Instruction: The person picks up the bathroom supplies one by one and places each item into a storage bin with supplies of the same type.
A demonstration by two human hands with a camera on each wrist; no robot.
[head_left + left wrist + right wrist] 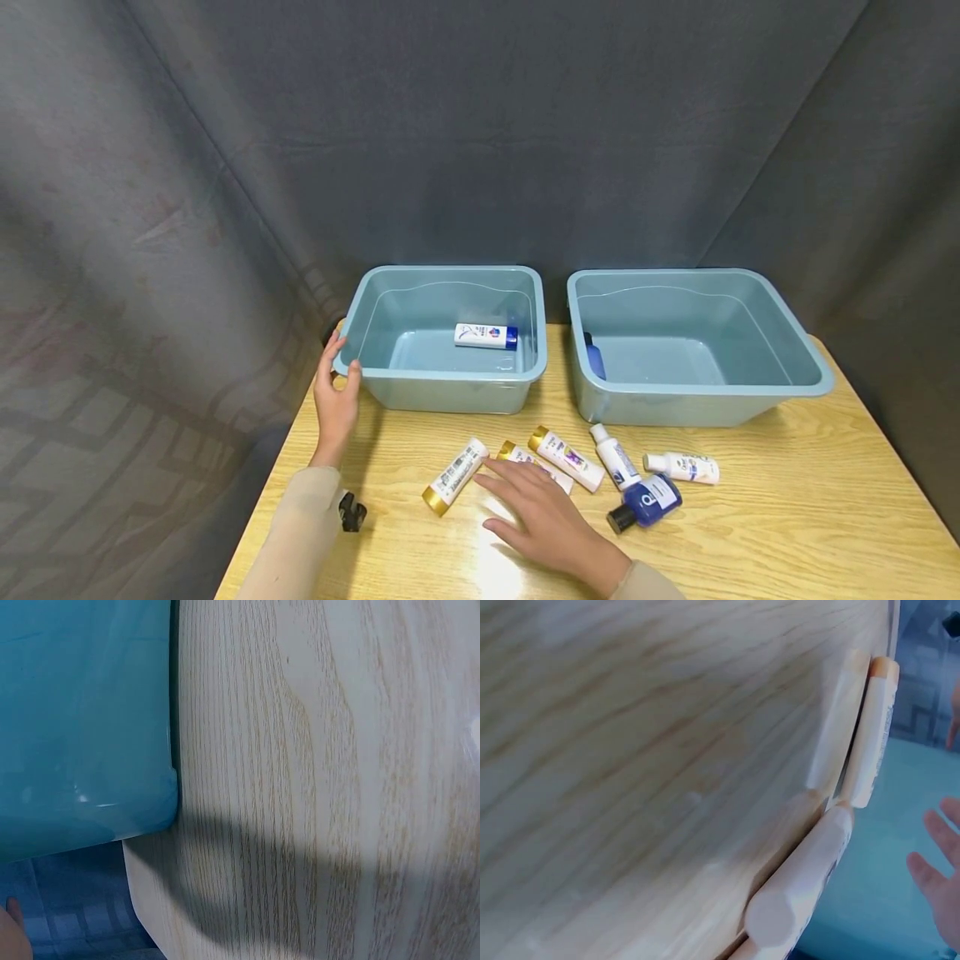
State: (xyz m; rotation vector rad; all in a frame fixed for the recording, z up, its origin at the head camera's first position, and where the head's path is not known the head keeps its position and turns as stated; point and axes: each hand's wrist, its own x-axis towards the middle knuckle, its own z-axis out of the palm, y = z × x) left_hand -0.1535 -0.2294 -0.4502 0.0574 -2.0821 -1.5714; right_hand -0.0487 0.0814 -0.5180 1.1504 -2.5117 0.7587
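Head view alone shows white bottle [482, 336] inside left tub [450, 393].

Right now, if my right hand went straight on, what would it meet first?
Your right hand would probably meet the leftmost gold-capped white bottle, though the hand's height is unclear and it could pass above.

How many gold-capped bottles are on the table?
3: the leftmost bottle beside the right hand, the middle bottle partly hidden by that hand, and the rightmost bottle just right of the middle one.
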